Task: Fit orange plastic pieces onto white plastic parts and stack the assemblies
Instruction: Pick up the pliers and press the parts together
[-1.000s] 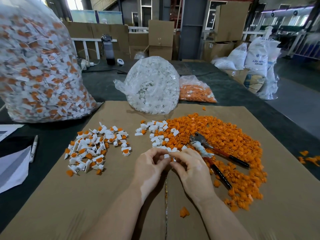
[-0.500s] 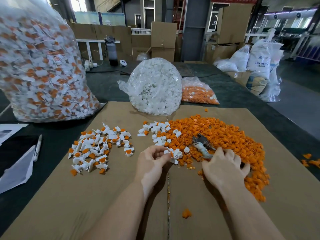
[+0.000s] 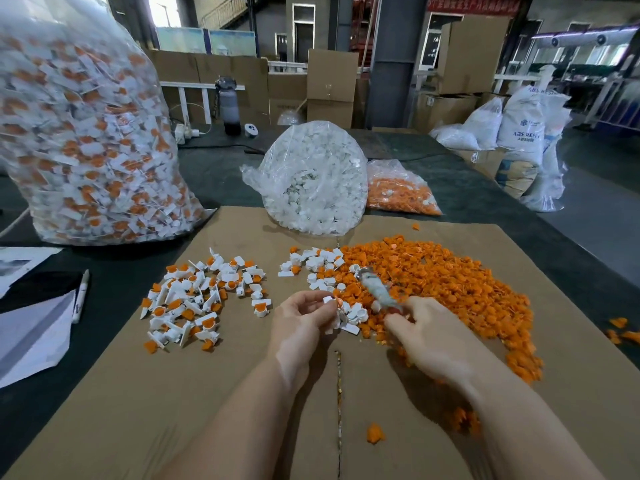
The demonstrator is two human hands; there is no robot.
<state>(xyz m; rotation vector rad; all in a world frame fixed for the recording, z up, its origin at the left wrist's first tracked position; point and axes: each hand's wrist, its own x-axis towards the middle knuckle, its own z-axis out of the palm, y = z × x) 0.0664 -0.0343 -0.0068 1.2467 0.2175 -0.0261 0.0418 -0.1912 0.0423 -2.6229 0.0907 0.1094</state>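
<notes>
Pinching a white part (image 3: pixel 328 300) at frame centre, left hand (image 3: pixel 300 320) is curled; right hand (image 3: pixel 427 336) is blurred over the pliers (image 3: pixel 375 289), finger state indeterminable.

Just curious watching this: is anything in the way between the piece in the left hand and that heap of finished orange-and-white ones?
Nothing visible. The left hand pinches a white part, and only bare cardboard lies between it and the finished heap to its left.

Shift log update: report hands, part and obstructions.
Left hand pinches white part. Right hand on pliers, grip blurred. Finished pile left. Pliers lie across orange pieces.
</notes>
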